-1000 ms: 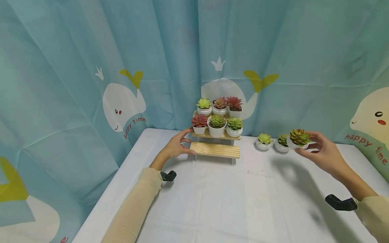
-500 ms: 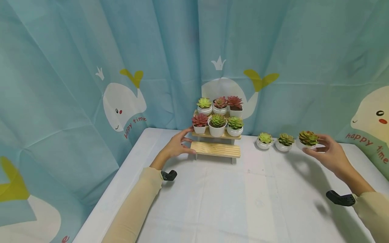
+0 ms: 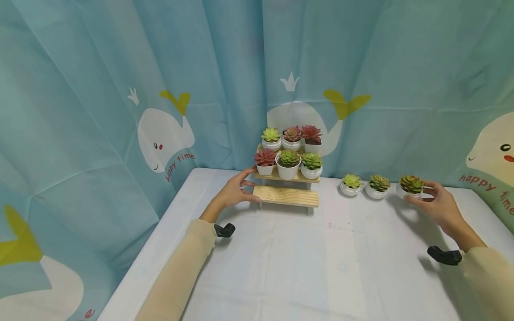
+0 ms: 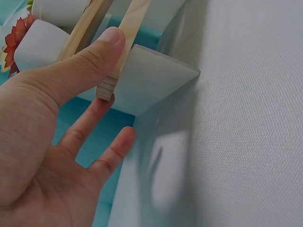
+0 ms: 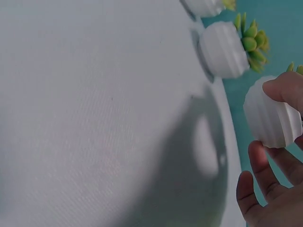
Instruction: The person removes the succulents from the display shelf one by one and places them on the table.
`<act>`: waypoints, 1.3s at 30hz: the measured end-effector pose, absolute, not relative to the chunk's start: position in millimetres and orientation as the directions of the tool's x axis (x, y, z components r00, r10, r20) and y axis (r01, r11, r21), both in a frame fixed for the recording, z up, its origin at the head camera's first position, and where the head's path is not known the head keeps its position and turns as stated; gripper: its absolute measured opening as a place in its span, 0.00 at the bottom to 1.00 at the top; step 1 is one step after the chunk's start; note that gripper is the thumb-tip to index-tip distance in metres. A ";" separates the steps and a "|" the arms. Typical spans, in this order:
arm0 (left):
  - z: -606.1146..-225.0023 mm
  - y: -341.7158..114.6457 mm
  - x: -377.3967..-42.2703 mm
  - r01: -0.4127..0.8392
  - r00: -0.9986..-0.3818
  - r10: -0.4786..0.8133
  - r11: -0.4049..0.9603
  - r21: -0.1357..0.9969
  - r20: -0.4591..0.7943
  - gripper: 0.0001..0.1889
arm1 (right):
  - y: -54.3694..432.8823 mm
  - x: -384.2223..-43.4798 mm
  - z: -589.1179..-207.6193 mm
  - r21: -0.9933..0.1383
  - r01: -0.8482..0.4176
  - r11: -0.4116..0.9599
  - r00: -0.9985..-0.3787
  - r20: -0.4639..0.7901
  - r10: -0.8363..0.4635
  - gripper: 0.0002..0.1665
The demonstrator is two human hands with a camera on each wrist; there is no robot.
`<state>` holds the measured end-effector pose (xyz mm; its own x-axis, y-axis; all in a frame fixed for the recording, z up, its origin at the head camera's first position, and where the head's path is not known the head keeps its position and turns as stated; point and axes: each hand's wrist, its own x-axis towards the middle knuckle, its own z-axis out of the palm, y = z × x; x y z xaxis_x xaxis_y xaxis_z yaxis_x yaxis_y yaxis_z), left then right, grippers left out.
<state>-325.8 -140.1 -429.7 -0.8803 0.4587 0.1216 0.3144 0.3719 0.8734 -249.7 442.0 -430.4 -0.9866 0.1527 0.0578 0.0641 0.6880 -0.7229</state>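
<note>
My right hand (image 3: 441, 206) grips a small white potted succulent (image 3: 411, 184) with green, red-tipped leaves at the table's right rear. In the right wrist view, the white pot (image 5: 269, 116) sits between thumb and fingers, slightly above the cloth. My left hand (image 3: 234, 192) pinches the left end of the bottom step of a three-tier wooden stand (image 3: 286, 196). The left wrist view has the thumb (image 4: 106, 45) over the board and a fingertip under its end. Several potted succulents fill the upper two tiers, including a red one (image 3: 265, 160) near my left fingers. The bottom step is bare.
Two more potted succulents, a light green one (image 3: 350, 184) and a darker green one (image 3: 377, 186), stand in a row between the stand and my right hand. A white cloth covers the table (image 3: 297, 263). A blue whale-print curtain (image 3: 233, 67) hangs behind and along the left.
My right hand has carried the succulent rightward and lowered it, away from the neighbouring pot that it partly covered before. The left hand keeps its hold on the stand.
</note>
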 end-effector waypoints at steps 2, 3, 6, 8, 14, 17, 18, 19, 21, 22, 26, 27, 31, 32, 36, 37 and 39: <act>-429.3 -140.0 -325.9 0.315 -0.880 0.459 0.371 0.873 0.122 0.52 | 443.0 -252.0 -433.1 -0.724 0.073 0.685 -0.986 0.051 0.160 0.56; -429.6 -140.0 -326.2 0.315 -0.880 0.460 0.370 0.874 0.123 0.52 | 443.4 -253.0 -434.4 -0.725 0.079 0.684 -0.985 0.047 0.164 0.56; -429.8 -139.8 -326.3 0.322 -0.877 0.464 0.370 0.872 0.127 0.51 | 445.2 -255.1 -438.5 -0.730 0.093 0.677 -0.984 0.035 0.173 0.56; -430.2 -140.0 -326.5 0.326 -0.876 0.465 0.371 0.869 0.130 0.51 | 446.4 -256.3 -441.0 -0.733 0.105 0.672 -0.984 0.024 0.179 0.57; -430.3 -139.8 -326.0 0.316 -0.882 0.455 0.383 0.868 0.120 0.51 | 447.5 -260.2 -445.7 -0.727 0.134 0.673 -0.981 -0.002 0.193 0.58; -429.8 -139.8 -325.3 0.310 -0.884 0.453 0.382 0.871 0.116 0.51 | 447.4 -262.1 -446.6 -0.725 0.139 0.674 -0.981 -0.009 0.193 0.59; -430.0 -140.0 -325.4 0.309 -0.884 0.452 0.381 0.871 0.117 0.51 | 447.5 -262.8 -447.0 -0.723 0.139 0.677 -0.982 -0.010 0.190 0.59; -430.3 -140.2 -325.7 0.310 -0.884 0.453 0.379 0.872 0.117 0.51 | 447.5 -263.5 -447.3 -0.720 0.139 0.680 -0.982 -0.013 0.187 0.59; -430.9 -140.3 -326.5 0.311 -0.883 0.453 0.375 0.873 0.120 0.51 | 447.8 -264.6 -448.2 -0.716 0.141 0.684 -0.983 -0.020 0.181 0.59; -430.9 -140.2 -326.6 0.310 -0.883 0.454 0.373 0.875 0.119 0.51 | 447.8 -264.9 -448.7 -0.714 0.142 0.686 -0.983 -0.023 0.180 0.60; -431.3 -139.4 -327.2 0.309 -0.883 0.455 0.375 0.874 0.117 0.51 | 448.3 -266.1 -450.8 -0.712 0.151 0.686 -0.983 -0.036 0.179 0.60; -431.3 -139.2 -327.2 0.309 -0.883 0.455 0.378 0.873 0.116 0.51 | 448.3 -266.2 -450.9 -0.714 0.152 0.683 -0.983 -0.038 0.179 0.61; -431.0 -139.0 -327.5 0.305 -0.885 0.453 0.383 0.872 0.110 0.51 | 449.8 -267.6 -450.9 -0.729 0.164 0.665 -0.983 -0.060 0.176 0.62; -430.8 -139.0 -327.5 0.303 -0.885 0.452 0.381 0.873 0.109 0.51 | 450.3 -268.0 -450.9 -0.729 0.169 0.663 -0.982 -0.068 0.176 0.62; -430.3 -139.1 -327.1 0.295 -0.886 0.453 0.375 0.879 0.104 0.51 | 451.7 -268.9 -452.0 -0.731 0.185 0.657 -0.980 -0.090 0.176 0.62; -430.3 -139.2 -327.2 0.295 -0.885 0.454 0.374 0.879 0.104 0.51 | 452.0 -269.0 -452.4 -0.732 0.184 0.656 -0.981 -0.091 0.174 0.61; -430.2 -139.2 -327.1 0.296 -0.885 0.455 0.374 0.879 0.104 0.51 | 452.3 -269.0 -453.0 -0.735 0.180 0.654 -0.981 -0.090 0.170 0.61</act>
<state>-327.1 -139.2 -430.2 -0.8845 0.4546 0.1043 0.2957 0.3735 0.8792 -269.0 452.3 -453.0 -0.9813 0.1701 -0.0897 0.1804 0.6535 -0.7351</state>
